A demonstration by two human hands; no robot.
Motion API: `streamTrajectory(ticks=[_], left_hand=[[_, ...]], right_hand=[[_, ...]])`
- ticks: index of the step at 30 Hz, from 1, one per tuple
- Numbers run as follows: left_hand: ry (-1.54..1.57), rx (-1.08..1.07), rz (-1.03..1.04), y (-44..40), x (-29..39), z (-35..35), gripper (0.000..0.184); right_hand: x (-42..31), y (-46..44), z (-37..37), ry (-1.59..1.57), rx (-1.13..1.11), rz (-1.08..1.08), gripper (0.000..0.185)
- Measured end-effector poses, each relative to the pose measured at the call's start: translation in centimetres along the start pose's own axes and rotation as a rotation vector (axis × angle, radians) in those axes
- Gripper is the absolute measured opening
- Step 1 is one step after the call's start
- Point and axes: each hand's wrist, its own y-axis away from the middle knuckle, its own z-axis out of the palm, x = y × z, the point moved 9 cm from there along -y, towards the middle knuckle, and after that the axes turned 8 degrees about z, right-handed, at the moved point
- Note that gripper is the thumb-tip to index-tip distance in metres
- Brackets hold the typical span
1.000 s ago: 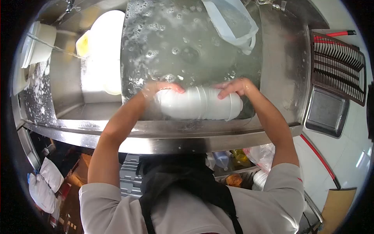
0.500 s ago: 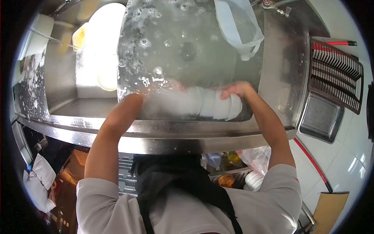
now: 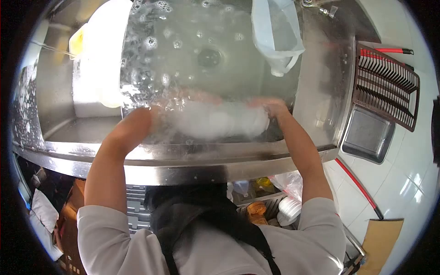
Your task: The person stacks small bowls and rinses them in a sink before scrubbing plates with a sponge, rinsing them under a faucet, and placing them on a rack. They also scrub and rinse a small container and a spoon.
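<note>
Stainless-steel sink unit [image 3: 183, 159], two basins, tiled floor to the right. Entries from the left:

Left basin [image 3: 75, 130]: large white item [image 3: 103, 50], overexposed; yellow item [image 3: 76, 42] beside it.

Left hand [image 3: 197, 96]: in the water, blurred, holding the stack's left part, fingers along its far side.

White stack [image 3: 220, 121]: one, apparently of nested containers, lying sideways near the front edge of the water-filled basin, between the hands; outline blurred.

Right hand [image 3: 269, 105]: holding the stack's right end; blurred.

Pale plastic container [image 3: 264, 34]: with handle, beyond the hands.

Metal tray [image 3: 369, 134]: by the floor-side brown rack [image 3: 387, 85].
</note>
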Motion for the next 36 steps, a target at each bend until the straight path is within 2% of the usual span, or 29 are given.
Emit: streamTrajectory(ticks=[5, 8, 11, 17, 23, 26, 29, 32, 36], left_hand=[[0.022, 0.007, -0.019, 1.8, 0.0, -0.3, 0.04], [0.023, 0.005, -0.026, 2.1, 0.4, -0.1, 0.04], [-0.001, 0.001, -0.034, 1.1, 0.1, 0.0, 0.04], [-0.02, -0.01, -0.022, 0.2, 0.0, 0.0, 0.04], [-0.025, -0.016, -0.007, -0.3, -0.3, 0.3, 0.041], [-0.034, -0.005, -0.007, 0.0, -0.3, -0.1, 0.041], [-0.032, 0.01, -0.014, 0.7, -0.2, -0.6, 0.041], [-0.033, 0.035, -0.027, 2.0, 0.1, -1.2, 0.041], [-0.028, 0.077, -0.048, 5.0, 0.7, -2.0, 0.042]], right_hand=[[-2.7, 4.8, 2.7, -0.062, -0.1, 0.133, 0.048], [-3.4, 7.3, 2.5, -0.039, -0.053, 0.239, 0.05], [-5.4, 9.6, 4.4, -0.045, -0.205, 0.095, 0.06], [-5.0, 9.9, 4.4, 0.051, -0.353, 0.102, 0.067], [-5.5, 11.0, 5.0, -0.052, -0.35, 0.129, 0.065], [-3.0, 8.0, 2.8, -0.108, -0.297, 0.152, 0.056], [-3.1, 5.9, 2.1, -0.03, -0.09, 0.183, 0.048], [-4.5, 6.1, 3.1, 0.112, 0.186, 0.255, 0.055], [-8.0, 6.4, 6.2, 0.263, 0.111, -0.025, 0.063]])
